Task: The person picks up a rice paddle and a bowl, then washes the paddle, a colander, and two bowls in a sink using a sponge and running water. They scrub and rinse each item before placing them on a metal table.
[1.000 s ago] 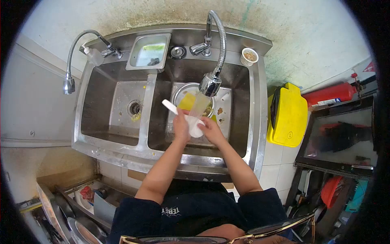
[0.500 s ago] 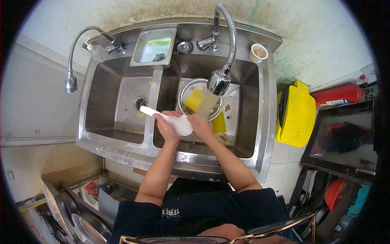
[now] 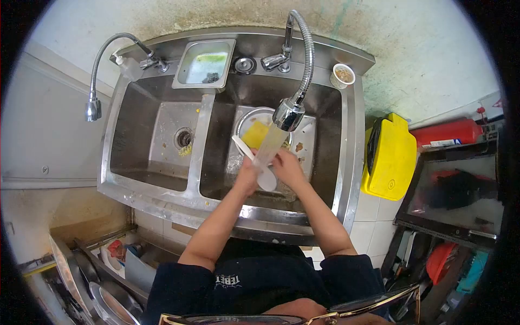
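A white rice paddle (image 3: 266,180) is tilted under the running water, its handle pointing up and left and its round end low. My left hand (image 3: 247,176) is closed around its middle. On the other side my right hand (image 3: 289,169) has its fingers curled against the paddle, with the fingertips partly hidden by the stream. Water pours from the right faucet head (image 3: 288,115) onto the paddle and hands. Behind them, a round metal bowl (image 3: 239,128) with a yellow piece (image 3: 253,134) in it sits in the right basin.
The left basin (image 3: 172,127) has food scraps by its drain. On the back ledge stand a metal tray (image 3: 189,82) of soapy water, a soap bottle (image 3: 130,69) and a white cup (image 3: 342,78). A yellow bin (image 3: 391,160) stands right of the sink.
Both hands and the paddle have moved right and under the water stream. The paddle has turned to a steeper tilt. The view has shifted slightly.
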The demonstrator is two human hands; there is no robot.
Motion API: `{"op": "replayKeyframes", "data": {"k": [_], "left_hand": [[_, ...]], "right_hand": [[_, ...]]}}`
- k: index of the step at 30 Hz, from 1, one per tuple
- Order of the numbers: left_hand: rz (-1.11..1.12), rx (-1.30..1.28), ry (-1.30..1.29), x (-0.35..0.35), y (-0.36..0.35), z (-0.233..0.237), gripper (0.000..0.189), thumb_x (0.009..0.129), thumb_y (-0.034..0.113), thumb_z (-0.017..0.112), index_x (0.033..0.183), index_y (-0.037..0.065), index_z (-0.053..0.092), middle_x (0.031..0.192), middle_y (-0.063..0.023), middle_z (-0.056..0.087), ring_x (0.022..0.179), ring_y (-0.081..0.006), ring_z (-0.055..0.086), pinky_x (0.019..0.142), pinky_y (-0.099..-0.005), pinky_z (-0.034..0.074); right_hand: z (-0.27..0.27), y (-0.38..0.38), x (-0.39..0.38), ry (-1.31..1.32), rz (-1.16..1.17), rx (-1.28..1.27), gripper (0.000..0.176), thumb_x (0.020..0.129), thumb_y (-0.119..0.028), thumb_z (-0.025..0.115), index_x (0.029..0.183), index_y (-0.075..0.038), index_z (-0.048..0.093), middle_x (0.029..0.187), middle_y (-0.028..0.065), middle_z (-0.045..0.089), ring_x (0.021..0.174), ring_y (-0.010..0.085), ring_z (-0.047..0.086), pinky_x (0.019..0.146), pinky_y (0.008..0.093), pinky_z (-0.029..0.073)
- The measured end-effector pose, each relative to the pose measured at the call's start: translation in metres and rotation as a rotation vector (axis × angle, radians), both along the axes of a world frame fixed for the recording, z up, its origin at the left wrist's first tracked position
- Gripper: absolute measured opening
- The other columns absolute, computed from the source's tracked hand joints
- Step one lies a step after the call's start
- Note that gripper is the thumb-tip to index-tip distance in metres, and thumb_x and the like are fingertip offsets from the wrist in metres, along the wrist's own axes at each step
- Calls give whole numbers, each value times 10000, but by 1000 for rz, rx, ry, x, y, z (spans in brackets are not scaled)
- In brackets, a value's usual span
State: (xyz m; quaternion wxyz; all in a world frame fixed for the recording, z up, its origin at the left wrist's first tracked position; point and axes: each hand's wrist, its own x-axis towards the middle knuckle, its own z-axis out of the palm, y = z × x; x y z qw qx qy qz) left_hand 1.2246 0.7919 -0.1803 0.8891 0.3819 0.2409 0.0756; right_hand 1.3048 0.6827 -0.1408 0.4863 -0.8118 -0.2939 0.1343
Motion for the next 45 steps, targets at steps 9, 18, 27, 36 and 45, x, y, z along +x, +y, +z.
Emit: {"op": "replayKeyframes", "data": {"k": [9, 18, 27, 36, 45], "left_hand": [[75, -75, -323, -20, 55, 61, 283, 915, 283, 429, 1107, 77, 447, 1243, -125, 445, 1154, -271, 421, 960, -389, 342], [198, 43, -467, -39, 74, 129, 416, 929, 353, 351, 1290, 146, 337, 1276, -116, 412, 1166, -302, 414, 960, -446, 359], [-1, 1218, -265, -77, 77, 154, 210, 790, 15, 562, 985, 72, 612, 1223, -115, 465, 1171, -269, 411, 974, -406, 341], [547, 1338, -134, -345, 19, 265, 197, 812, 3, 548, 983, 49, 636, 1351, -160, 325, 1206, -277, 401, 962, -383, 385], [1360, 1377, -25, -568, -251, 338, 198, 867, 28, 497, 1035, 11, 600, 1390, -201, 170, 1139, -401, 452, 926, -468, 442]], "right_hand": [[34, 32, 40, 95, 40, -16, 285, 816, -296, 581, 856, -22, 647, 724, 98, 643, 738, 235, 621, 655, 344, 466], [146, 34, 77, 452, 109, 830, 281, 848, -97, 544, 1114, -17, 498, 959, 120, 589, 840, 198, 604, 708, 298, 485], [56, 51, 67, 181, -38, 632, 367, 763, -64, 664, 1087, 29, 519, 999, 120, 606, 876, 154, 568, 849, 281, 436], [-65, 85, 66, 850, 404, -186, 434, 893, -177, 466, 1302, -63, 373, 1273, 140, 422, 1122, 226, 463, 905, 315, 408], [-48, 156, -65, 807, 616, -299, 439, 893, -178, 465, 1306, -64, 367, 1276, 143, 419, 1125, 226, 461, 912, 315, 405]]}}
